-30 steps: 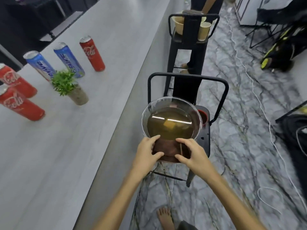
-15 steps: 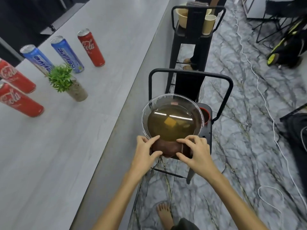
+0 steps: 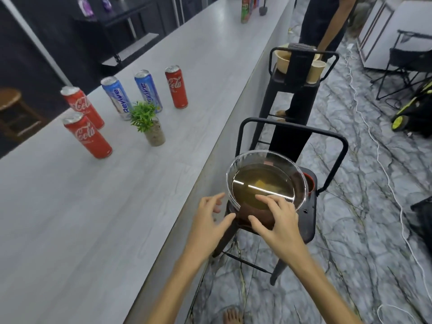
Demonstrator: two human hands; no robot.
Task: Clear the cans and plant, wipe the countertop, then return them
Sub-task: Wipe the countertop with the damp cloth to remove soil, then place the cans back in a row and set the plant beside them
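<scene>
Three red Cola cans [image 3: 87,136] [image 3: 81,107] [image 3: 177,87], two blue Revive cans [image 3: 117,97] [image 3: 147,90] and a small potted plant [image 3: 149,123] stand upright on the grey countertop [image 3: 93,218]. To its right, a black stool [image 3: 292,127] carries a glass bowl [image 3: 300,183] of brownish water with a yellow piece in it. A brown cloth [image 3: 257,217] lies at the bowl's near edge. My left hand [image 3: 208,220] and my right hand [image 3: 280,220] hover over that cloth, fingers spread, holding nothing.
A second black stool [image 3: 294,83] behind holds a tan bowl and paper cups [image 3: 314,71]. A person [image 3: 322,19] stands beside it. More cans [image 3: 245,10] sit at the counter's far end. White cables [image 3: 374,148] run over the marble floor. My bare foot [image 3: 232,315] shows below.
Both hands had their fingers closed on the brown cloth at the bowl's edge; now the fingers are spread apart and lifted off it. My view has tilted up.
</scene>
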